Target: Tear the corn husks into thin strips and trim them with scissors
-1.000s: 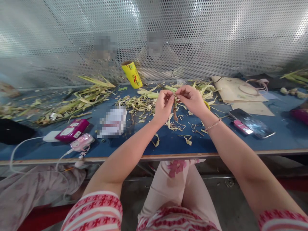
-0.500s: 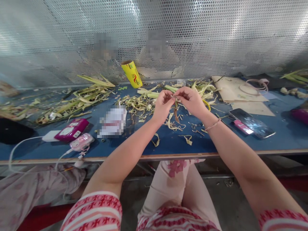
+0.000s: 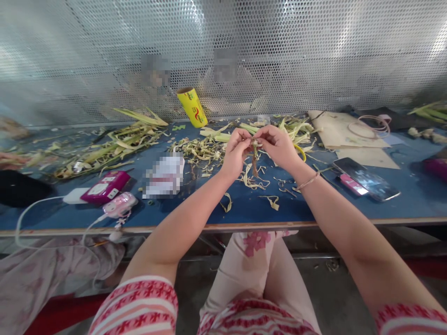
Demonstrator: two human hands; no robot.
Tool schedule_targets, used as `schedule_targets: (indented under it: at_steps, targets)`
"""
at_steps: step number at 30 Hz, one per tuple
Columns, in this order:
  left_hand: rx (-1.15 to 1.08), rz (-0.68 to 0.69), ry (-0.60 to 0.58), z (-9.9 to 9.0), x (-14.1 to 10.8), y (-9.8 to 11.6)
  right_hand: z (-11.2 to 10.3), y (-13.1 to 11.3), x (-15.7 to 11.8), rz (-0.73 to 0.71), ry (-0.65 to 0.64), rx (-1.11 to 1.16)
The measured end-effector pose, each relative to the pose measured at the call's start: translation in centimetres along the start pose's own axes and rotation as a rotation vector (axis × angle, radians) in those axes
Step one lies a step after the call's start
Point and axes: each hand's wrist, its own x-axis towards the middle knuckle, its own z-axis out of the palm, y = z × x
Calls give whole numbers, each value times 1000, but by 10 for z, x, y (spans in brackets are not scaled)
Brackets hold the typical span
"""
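Note:
At the middle of the table my left hand [image 3: 236, 152] and my right hand [image 3: 278, 146] meet with their fingertips almost together. Both pinch a small dried plant piece [image 3: 255, 156]. It is pale green at the top, and brown strands hang from its lower end. The fingers partly cover its upper part. Pale plant peelings [image 3: 202, 151] lie left of my left hand. Behind my hands are longer green-yellow stalks and leaves [image 3: 296, 128]. A few curled strips [image 3: 254, 181] rest on the blue table just below the held piece.
A yellow cardboard tube [image 3: 193, 108] stands tilted against the perforated metal panel [image 3: 296, 56]. On the left are a leaf heap [image 3: 122, 144], a purple device [image 3: 105, 187] and a pink case [image 3: 120, 204] with white cables. A phone [image 3: 366, 178] and brown paper [image 3: 338, 130] lie right.
My fingers have shifted slightly around the plant piece, and its hanging brown strands point straighter down. Both hands stay in nearly the same place.

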Motion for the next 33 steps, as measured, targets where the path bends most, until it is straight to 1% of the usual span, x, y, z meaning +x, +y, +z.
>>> schedule_targets:
  at_steps: [3, 6, 8, 11, 13, 14, 17, 20, 28, 33]
  targets:
    - [47, 32, 0, -2, 2, -3, 0, 0, 1, -4, 0, 18]
    - [175, 113, 22, -5, 3, -9, 0, 0, 2, 5, 2, 17]
    - [300, 209, 56, -7, 1, -9, -1, 0, 2, 18, 15, 14]
    - [537, 399, 103, -7, -4, -3, -2, 0, 2, 27, 43, 20]
    - [689, 512, 84, -5, -7, 2, -1, 0, 1, 26, 56, 20]
    - [735, 546, 89, -4, -8, 5, -1, 0, 1, 23, 58, 17]
    - [775, 576, 126, -3, -8, 7, 0, 1, 1, 9, 63, 0]
    - [774, 590, 135, -4, -5, 5, 0, 1, 1, 6, 75, -6]
    - [801, 737, 128, -7, -3, 5, 2, 0, 0, 23, 70, 33]
    - [840, 736, 120, -9, -1, 4, 2, 2, 1, 61, 87, 58]
